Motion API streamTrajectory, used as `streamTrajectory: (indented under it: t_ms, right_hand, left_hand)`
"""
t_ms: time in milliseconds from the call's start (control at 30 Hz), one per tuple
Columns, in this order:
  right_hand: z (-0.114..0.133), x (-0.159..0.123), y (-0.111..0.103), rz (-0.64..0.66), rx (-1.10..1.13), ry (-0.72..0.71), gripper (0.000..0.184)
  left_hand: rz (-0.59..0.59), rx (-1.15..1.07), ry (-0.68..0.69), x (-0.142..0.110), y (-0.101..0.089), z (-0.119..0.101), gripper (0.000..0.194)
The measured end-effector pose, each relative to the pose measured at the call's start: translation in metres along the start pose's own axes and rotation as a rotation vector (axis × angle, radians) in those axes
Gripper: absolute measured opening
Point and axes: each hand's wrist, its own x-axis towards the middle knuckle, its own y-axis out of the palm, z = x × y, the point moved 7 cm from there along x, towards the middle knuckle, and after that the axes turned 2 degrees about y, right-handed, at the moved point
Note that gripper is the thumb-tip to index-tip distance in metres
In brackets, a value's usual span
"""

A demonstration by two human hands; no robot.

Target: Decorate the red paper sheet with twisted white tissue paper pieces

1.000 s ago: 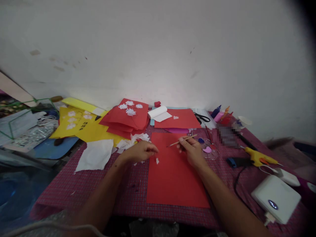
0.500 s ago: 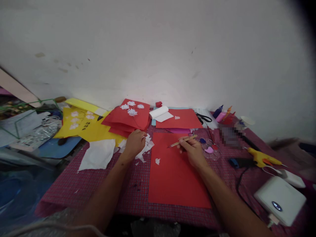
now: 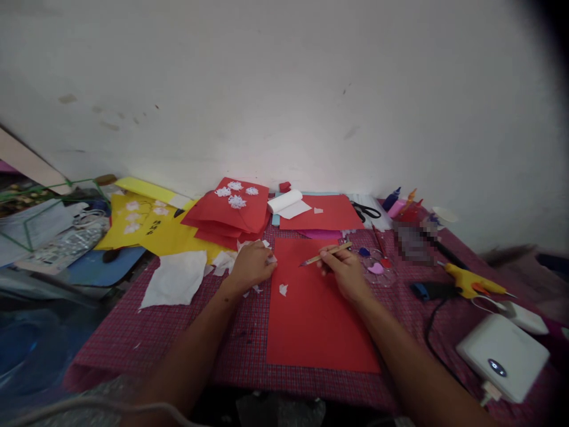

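Head view: red sheet (image 3: 322, 326) lies flat on the desk (image 3: 104, 344), one white scrap (image 3: 283, 290) on its left half. Right hand (image 3: 344, 270) is over the sheet's right edge, its fingers pinching a thin brush (image 3: 328, 253) whose tip points left; cannot tell if the tip touches the sheet. Left hand (image 3: 252, 265) is at the pile of white scraps (image 3: 223, 262) just left of the sheet, fingers curled; white shows beside the fingertips, but cannot tell if they grip a piece. Palette (image 3: 380, 271) with blue, red and pink sits just right of the right hand. White paper (image 3: 174, 279) lies left of the pile.

Step in hand, by my reading: picking over scraps, brush kept ready. Next move probably calls for a light pinch on one scrap, freed from the pile without dragging others, brush tip clear of the sheet.
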Motion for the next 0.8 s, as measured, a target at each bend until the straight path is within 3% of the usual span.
streamTrajectory:
  t_ms: [400,633,800]
  right_hand:
    - [0.000,0.000,0.001,0.008,0.009,0.004,0.021]
    - [-0.001,-0.001,0.004,0.038,0.029,0.018,0.023]
    - [0.000,-0.001,0.007,0.082,0.004,0.013,0.021]
  left_hand:
    - [0.035,0.025,-0.028,0.003,-0.002,0.004,0.027]
    - [-0.088,-0.028,-0.214,0.002,-0.020,0.021,0.027]
    - [-0.209,-0.315,-0.367,-0.002,-0.030,0.035,0.021]
